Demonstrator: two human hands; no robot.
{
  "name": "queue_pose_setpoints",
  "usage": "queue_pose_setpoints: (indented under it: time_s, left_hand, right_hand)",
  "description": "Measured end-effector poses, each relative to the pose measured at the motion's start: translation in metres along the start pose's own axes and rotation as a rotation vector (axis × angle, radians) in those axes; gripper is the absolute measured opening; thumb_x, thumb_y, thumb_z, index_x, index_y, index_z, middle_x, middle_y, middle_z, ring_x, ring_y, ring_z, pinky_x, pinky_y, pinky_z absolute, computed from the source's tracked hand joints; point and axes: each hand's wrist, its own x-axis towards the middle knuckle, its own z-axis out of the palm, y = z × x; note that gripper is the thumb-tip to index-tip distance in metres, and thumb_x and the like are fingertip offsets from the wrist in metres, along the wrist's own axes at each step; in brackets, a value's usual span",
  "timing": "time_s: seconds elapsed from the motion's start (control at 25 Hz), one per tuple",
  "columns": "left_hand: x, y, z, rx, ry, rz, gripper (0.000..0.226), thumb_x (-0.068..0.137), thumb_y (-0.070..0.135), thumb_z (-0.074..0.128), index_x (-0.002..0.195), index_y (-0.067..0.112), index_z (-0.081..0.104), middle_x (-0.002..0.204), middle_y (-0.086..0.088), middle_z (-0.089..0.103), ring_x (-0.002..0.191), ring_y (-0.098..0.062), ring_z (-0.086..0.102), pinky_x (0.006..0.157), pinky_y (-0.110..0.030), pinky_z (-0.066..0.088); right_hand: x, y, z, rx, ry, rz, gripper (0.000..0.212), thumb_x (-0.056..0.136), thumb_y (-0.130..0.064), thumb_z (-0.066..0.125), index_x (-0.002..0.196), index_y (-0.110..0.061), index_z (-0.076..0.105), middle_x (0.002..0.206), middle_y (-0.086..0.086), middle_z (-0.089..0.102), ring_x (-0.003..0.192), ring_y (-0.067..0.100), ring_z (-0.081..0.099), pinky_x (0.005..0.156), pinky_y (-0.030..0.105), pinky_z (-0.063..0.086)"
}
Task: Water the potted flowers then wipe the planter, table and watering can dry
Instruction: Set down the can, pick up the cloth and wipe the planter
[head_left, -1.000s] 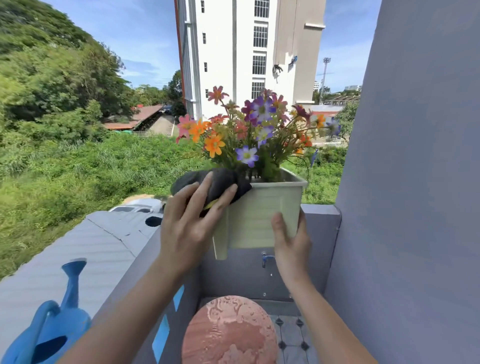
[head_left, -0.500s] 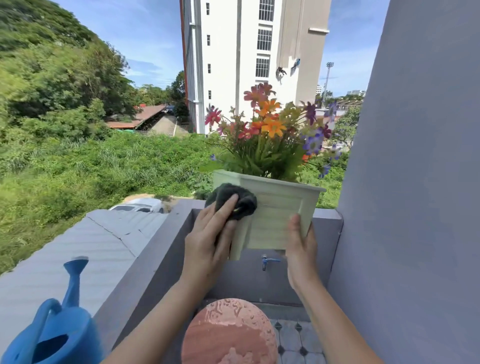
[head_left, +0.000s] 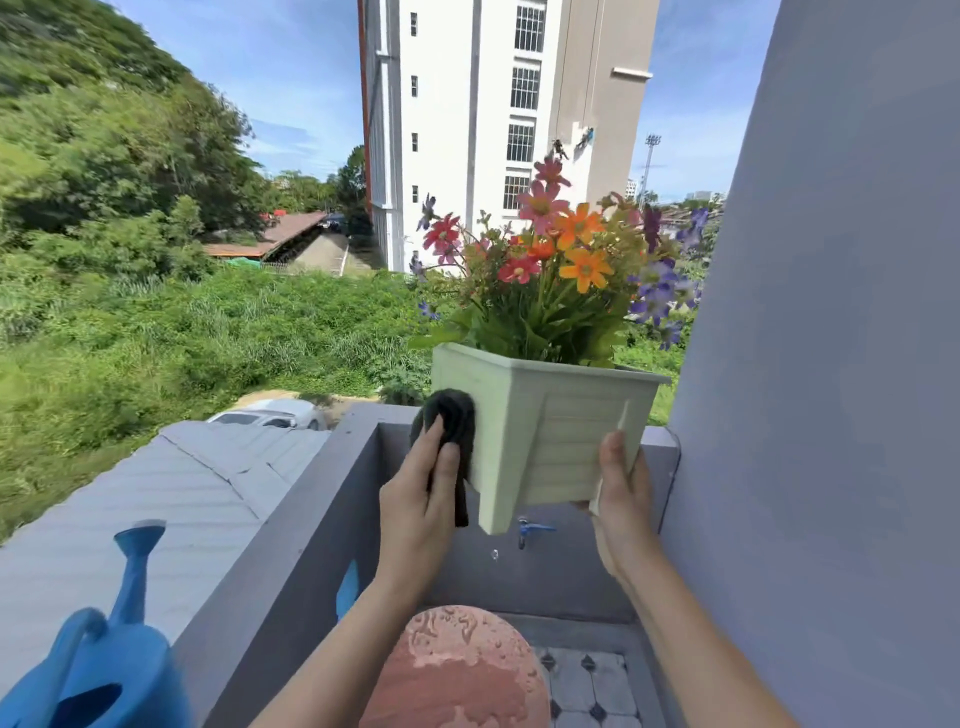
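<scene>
**Planter up, cloth on its side**

Left hand (head_left: 415, 499) flat against a dark grey bunched cloth (head_left: 451, 421), fingers (head_left: 434, 441) together and extended, pressing it onto the left face of the pale green ribbed plastic planter (head_left: 550, 415). Right hand (head_left: 621, 488) clamped on the planter's lower right corner, thumb (head_left: 613, 457) laid up the front face, remaining fingers hidden behind. Planter lifted clear of the grey balcony ledge (head_left: 291, 525), tilted slightly, its square leg (head_left: 496, 512) hanging free. Mixed orange, pink, red and purple flowers (head_left: 561, 260) spilling up out of its rim. A water drop (head_left: 494, 554) in mid-air just below the leg, near a small blue tap (head_left: 530, 530) on the wall behind. Directly beneath, the round reddish stone table (head_left: 457, 670), beaded with droplets. Far lower left, beside the ledge, the blue plastic watering can (head_left: 98, 670), spout pointing up. Grey wall (head_left: 831, 364) close on the right.
</scene>
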Motion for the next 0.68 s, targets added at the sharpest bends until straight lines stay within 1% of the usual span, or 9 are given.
queue_pose_setpoints:
  time_s: [0.08,0.12,0.2,0.28,0.32,0.4,0.48,0.6,0.68]
  left_hand:
    - [-0.012,0.005,0.000,-0.032,-0.051,0.176,0.034,0.096,0.024,0.050,0.130,0.023,0.054,0.128,-0.007,0.061,0.118,-0.009,0.054,0.095,-0.003,0.036]
    - [-0.010,0.007,0.001,-0.024,-0.079,0.263,0.036,0.096,0.029,0.048,0.131,0.026,0.053,0.130,-0.001,0.058,0.120,-0.007,0.051,0.098,-0.006,0.036]
    - [0.006,0.011,0.005,-0.020,-0.073,0.222,0.040,0.096,0.031,0.044,0.136,0.030,0.046,0.136,0.008,0.050,0.131,-0.009,0.044,0.105,-0.016,0.034]
    - [0.026,0.009,0.008,0.008,-0.007,-0.025,0.041,0.099,0.028,0.043,0.140,0.026,0.041,0.131,0.014,0.046,0.128,-0.008,0.045,0.102,-0.018,0.033]
    - [0.034,-0.002,0.008,0.038,-0.011,-0.134,0.042,0.100,0.029,0.041,0.141,0.025,0.041,0.126,0.016,0.048,0.122,-0.006,0.046,0.098,-0.019,0.034]
    - [0.044,-0.030,0.006,0.071,-0.101,-0.272,0.043,0.098,0.038,0.040,0.139,0.026,0.047,0.127,0.015,0.054,0.119,-0.008,0.049,0.101,-0.027,0.036]
    - [0.040,-0.061,0.006,0.071,-0.178,-0.415,0.044,0.094,0.044,0.043,0.128,0.020,0.057,0.125,0.003,0.062,0.117,-0.019,0.056,0.100,-0.035,0.044]
    - [0.005,-0.104,0.001,-0.170,-0.216,-0.825,0.045,0.092,0.041,0.053,0.117,0.005,0.059,0.102,-0.009,0.063,0.083,-0.021,0.061,0.058,-0.019,0.051]
    - [-0.024,-0.133,-0.005,-0.368,-0.273,-1.095,0.041,0.086,0.035,0.061,0.110,0.001,0.058,0.086,-0.017,0.060,0.068,-0.025,0.059,0.052,-0.025,0.049]
  right_hand:
    - [0.001,0.000,-0.002,-0.028,0.009,-0.008,0.074,0.045,-0.086,0.058,0.102,-0.038,0.056,0.095,-0.018,0.070,0.093,0.009,0.066,0.054,0.025,0.053]
    - [0.001,0.003,-0.002,-0.038,0.021,-0.008,0.077,0.044,-0.087,0.058,0.103,-0.038,0.056,0.096,-0.017,0.070,0.096,0.012,0.065,0.057,0.028,0.053]
    - [-0.002,0.008,-0.001,-0.045,0.044,-0.019,0.078,0.048,-0.086,0.058,0.108,-0.037,0.056,0.108,-0.008,0.068,0.106,0.019,0.063,0.074,0.041,0.056]
    - [-0.006,0.012,-0.001,-0.056,0.055,-0.053,0.069,0.056,-0.083,0.056,0.109,-0.038,0.055,0.114,-0.005,0.065,0.110,0.017,0.060,0.093,0.052,0.049]
    - [-0.008,0.014,-0.001,-0.075,0.058,-0.085,0.064,0.060,-0.080,0.055,0.108,-0.039,0.055,0.111,-0.007,0.065,0.107,0.011,0.060,0.096,0.050,0.048]
    - [-0.012,0.020,-0.001,-0.133,0.072,-0.124,0.044,0.068,-0.071,0.051,0.101,-0.043,0.054,0.099,-0.016,0.063,0.092,-0.004,0.060,0.088,0.040,0.049]
    - [-0.014,0.032,-0.003,-0.159,0.105,-0.120,0.028,0.071,-0.064,0.047,0.095,-0.051,0.053,0.092,-0.023,0.060,0.083,-0.008,0.058,0.085,0.041,0.049]
    - [-0.016,0.059,-0.010,-0.179,0.155,-0.128,0.023,0.078,-0.053,0.047,0.095,-0.038,0.050,0.090,-0.019,0.057,0.078,-0.010,0.058,0.080,0.033,0.049]
    - [-0.017,0.079,-0.016,-0.210,0.154,-0.125,0.006,0.088,-0.037,0.049,0.093,-0.035,0.045,0.088,-0.017,0.053,0.072,-0.018,0.056,0.071,0.010,0.045]
